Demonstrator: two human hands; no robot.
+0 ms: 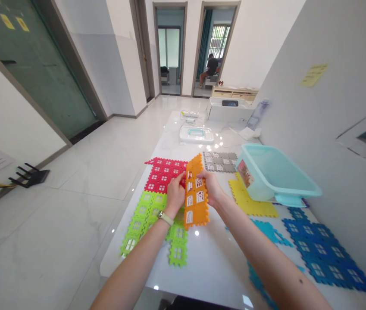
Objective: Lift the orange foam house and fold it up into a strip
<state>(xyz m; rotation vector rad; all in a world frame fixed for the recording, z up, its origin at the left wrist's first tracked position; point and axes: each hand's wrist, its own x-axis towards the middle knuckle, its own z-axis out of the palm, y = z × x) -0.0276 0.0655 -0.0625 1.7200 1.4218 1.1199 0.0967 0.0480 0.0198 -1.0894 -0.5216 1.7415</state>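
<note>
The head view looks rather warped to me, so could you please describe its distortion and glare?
Head view: wide-angle stretching makes the door frame lean and pulls the forearms long toward the lower corners; small bright glare spots dot the glossy white table, some near the clear lid.

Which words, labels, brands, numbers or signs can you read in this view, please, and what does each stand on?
No text can be read.
Yellow notes on the green door: too blurred.
Yellow note on the right-hand wall: marks show, but too blurred.
Picture label on the aqua tub: any wording is too small.
</note>
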